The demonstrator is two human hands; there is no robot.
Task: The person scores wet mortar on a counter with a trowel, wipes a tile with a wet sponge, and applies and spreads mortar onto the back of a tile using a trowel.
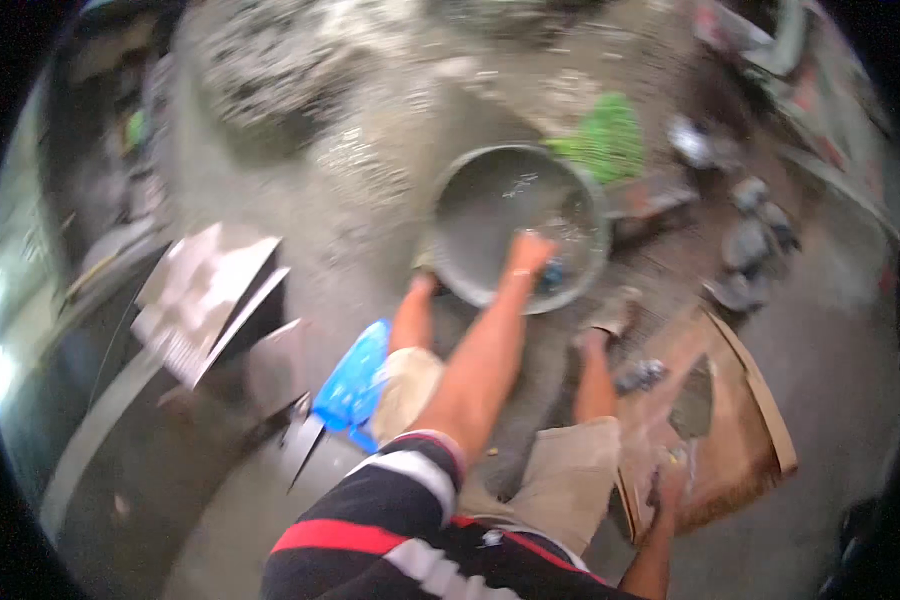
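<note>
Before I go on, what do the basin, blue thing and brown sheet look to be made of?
Basin: smooth grey, metal or plastic; blur hides which.
Blue thing: probably thin plastic, glossy and crumpled.
Brown sheet: likely cardboard, tan and fairly dull, with what seems a folded edge.

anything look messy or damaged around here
The cardboard on the right looks soiled: a grey patch marks it and one edge is bent. The ground by the basin shines as if wet, possibly splashed.
</note>
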